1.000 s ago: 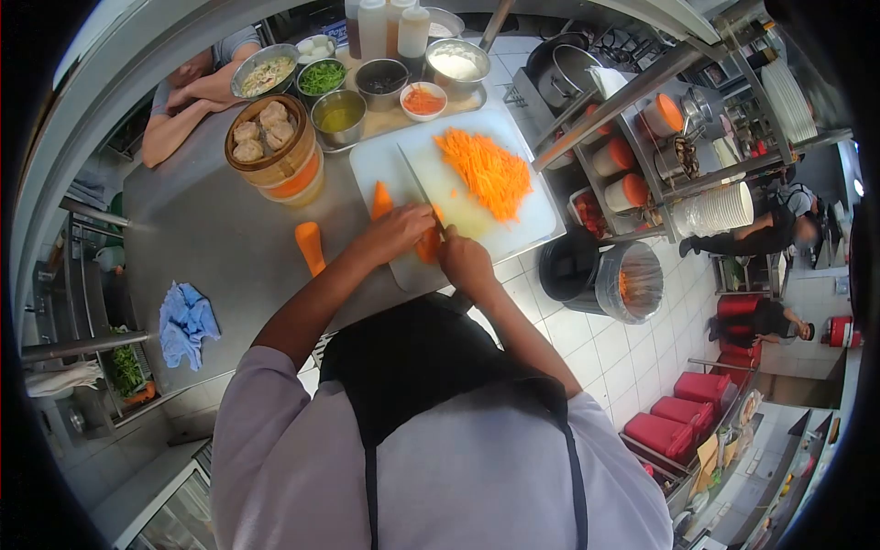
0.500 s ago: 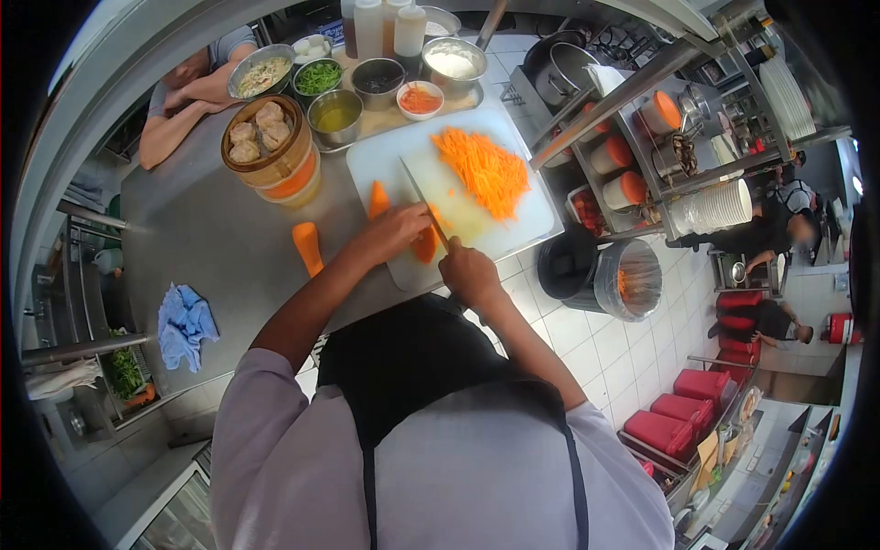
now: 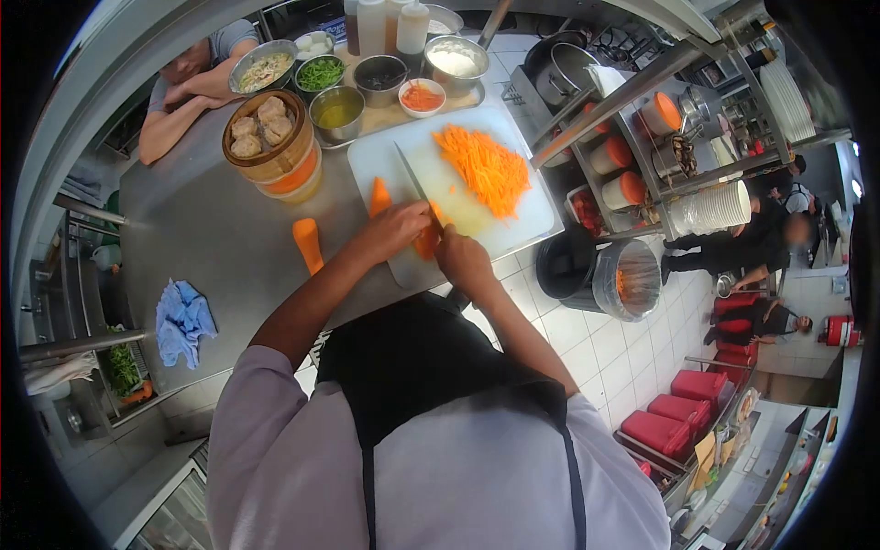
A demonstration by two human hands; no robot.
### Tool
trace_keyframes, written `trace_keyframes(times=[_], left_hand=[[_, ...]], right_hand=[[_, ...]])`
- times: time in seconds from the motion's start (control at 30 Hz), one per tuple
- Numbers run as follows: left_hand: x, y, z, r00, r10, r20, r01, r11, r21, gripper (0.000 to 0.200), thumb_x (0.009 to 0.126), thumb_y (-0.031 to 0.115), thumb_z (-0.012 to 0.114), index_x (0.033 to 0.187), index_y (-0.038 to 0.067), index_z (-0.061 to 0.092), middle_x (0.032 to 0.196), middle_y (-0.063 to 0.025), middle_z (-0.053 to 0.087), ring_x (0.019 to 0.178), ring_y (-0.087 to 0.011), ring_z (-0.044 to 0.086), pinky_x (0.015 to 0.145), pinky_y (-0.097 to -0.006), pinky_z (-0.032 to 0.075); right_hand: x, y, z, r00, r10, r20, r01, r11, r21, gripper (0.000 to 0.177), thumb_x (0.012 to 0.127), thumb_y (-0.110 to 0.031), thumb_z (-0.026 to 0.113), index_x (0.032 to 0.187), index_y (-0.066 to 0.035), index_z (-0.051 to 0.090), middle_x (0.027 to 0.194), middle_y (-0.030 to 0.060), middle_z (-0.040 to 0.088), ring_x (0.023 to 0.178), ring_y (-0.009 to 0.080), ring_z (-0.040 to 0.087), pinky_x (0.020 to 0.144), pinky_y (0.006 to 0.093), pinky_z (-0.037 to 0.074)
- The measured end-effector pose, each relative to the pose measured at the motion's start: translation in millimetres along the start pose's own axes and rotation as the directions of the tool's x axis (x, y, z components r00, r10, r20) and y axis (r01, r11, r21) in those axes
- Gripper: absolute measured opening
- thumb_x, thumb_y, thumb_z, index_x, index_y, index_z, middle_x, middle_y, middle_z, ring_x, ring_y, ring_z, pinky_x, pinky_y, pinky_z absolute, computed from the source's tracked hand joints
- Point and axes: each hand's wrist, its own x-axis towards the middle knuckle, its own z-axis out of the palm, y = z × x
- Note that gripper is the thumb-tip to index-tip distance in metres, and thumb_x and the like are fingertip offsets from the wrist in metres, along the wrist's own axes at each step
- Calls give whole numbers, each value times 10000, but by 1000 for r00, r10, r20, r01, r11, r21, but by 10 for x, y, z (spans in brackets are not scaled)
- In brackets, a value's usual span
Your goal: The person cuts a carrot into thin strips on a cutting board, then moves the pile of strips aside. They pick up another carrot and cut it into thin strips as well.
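Note:
My right hand [image 3: 465, 261] is closed round the handle of a knife [image 3: 412, 176], whose blade points up and away across the white cutting board [image 3: 385, 156]. Against the blade's left side, my left hand [image 3: 401, 228] presses curled fingers on a piece of carrot [image 3: 425, 243]. The tip of another carrot piece [image 3: 379, 191] shows just beyond that hand; whether the two are one carrot is hidden by the fingers. At the board's far right lies a heap of carrot shreds [image 3: 486, 174]. A peeled carrot [image 3: 307, 244] rests on the steel table, left of the board.
Bamboo steamer [image 3: 266, 137] with dumplings stands beyond the peeled carrot. Behind the board sit a bowl of yellow liquid [image 3: 337, 115], chopped greens [image 3: 320, 75] and squeeze bottles [image 3: 411, 32]. A blue cloth [image 3: 185, 321] lies left. A person's forearms [image 3: 183, 119] rest at the far edge. Lined bin [image 3: 628, 280] stands right.
The knife has shifted slightly left and its tip has risen a little in view. The right hand has moved slightly left and up. In the background at right, people have changed posture.

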Motion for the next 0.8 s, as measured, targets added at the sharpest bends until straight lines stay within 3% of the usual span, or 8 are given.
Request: trace_keyframes(times=[0.17, 0.3, 0.5, 0.6, 0.8], left_hand=[[16, -25, 23, 998, -49, 48, 51, 998, -25, 172, 854, 36, 751, 1024, 16, 730, 1128, -108, 672, 1062, -320, 681, 888, -431, 569], [2, 97, -68, 998, -1, -58, -3, 997, -78, 123, 876, 46, 725, 995, 16, 734, 1104, -114, 663, 1037, -323, 684, 877, -439, 569], [0, 50, -44, 1000, -2, -20, 1, 999, -51, 120, 896, 48, 695, 1004, 18, 736, 1115, -120, 667, 1047, -330, 689, 874, -438, 572], [-7, 74, -23, 999, -12, -51, 6, 993, -116, 137, 873, 56, 740, 1002, 8, 739, 1092, -116, 679, 1040, -321, 697, 867, -434, 573], [0, 13, -15, 1000, -25, -6, 24, 997, -67, 110, 905, 51, 687, 1001, 15, 728, 1094, -138, 649, 1035, -347, 688, 867, -444, 572]], right_hand=[[-169, -21, -78, 1000, 1, 17, 0, 998, -67, 202, 965, -160, 589, 1057, 19, 582, 763, 260, 726, 706, 413, 749, 649, 525, 610], [36, 17, 129, 999, -20, -42, 19, 999, -28, 220, 953, -172, 594, 1064, 18, 583, 774, 265, 730, 734, 422, 753, 697, 535, 614], [-166, 0, -74, 998, 6, 67, 0, 996, -88, 197, 958, -160, 610, 1041, 16, 581, 757, 247, 725, 706, 400, 752, 641, 503, 612], [-50, 47, 244, 999, 18, -41, -19, 1000, -16, 240, 979, -195, 573, 1075, 25, 575, 790, 274, 722, 757, 455, 736, 718, 560, 593], [-121, -7, -97, 998, -1, 66, 2, 1000, -20, 262, 983, -224, 591, 1080, 20, 576, 797, 276, 723, 756, 457, 734, 718, 564, 591]])
